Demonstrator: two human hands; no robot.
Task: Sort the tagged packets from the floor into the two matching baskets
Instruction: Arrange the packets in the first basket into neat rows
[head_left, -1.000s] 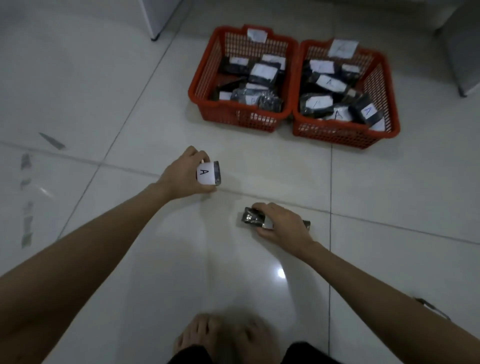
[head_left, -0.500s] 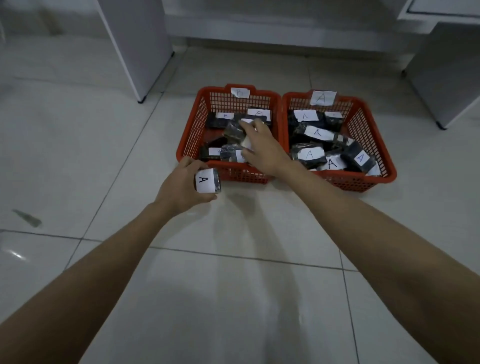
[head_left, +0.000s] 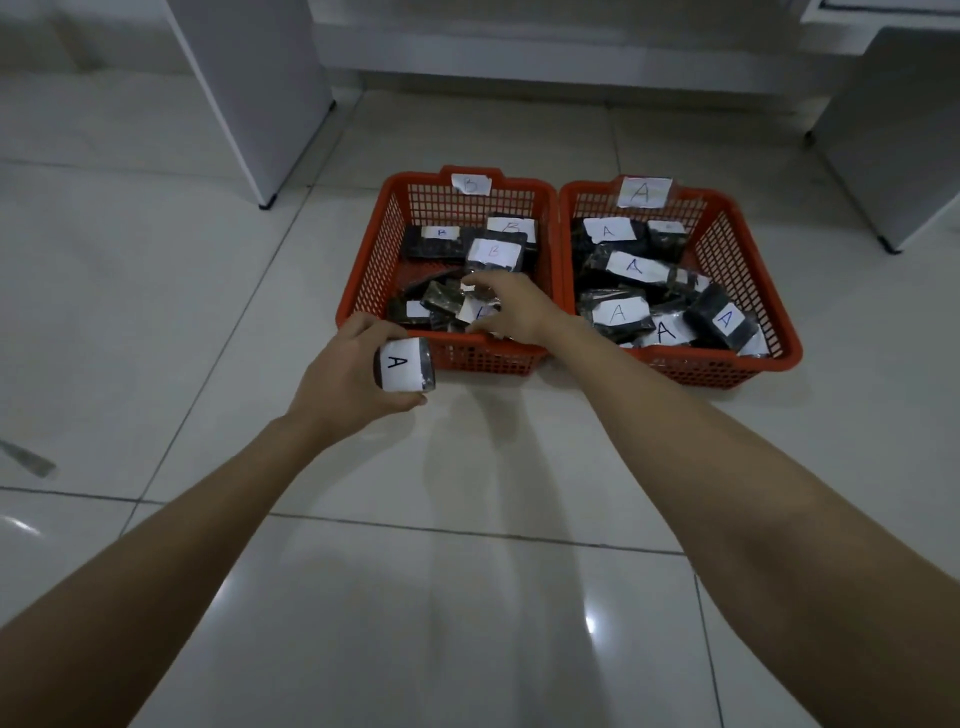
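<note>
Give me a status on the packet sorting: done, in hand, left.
Done: the left red plastic basket tagged B and the right red plastic basket tagged A both hold dark packets with matching tags. In hand: the left hand grips a dark packet with a white A tag; the right hand is over the B basket, fingers spread. Left: that A packet goes right; no loose packets show on the floor.

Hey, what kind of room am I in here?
Probably an indoor room at home or in an office: glossy white tiled floor, white furniture legs, two red baskets set on it.
</note>
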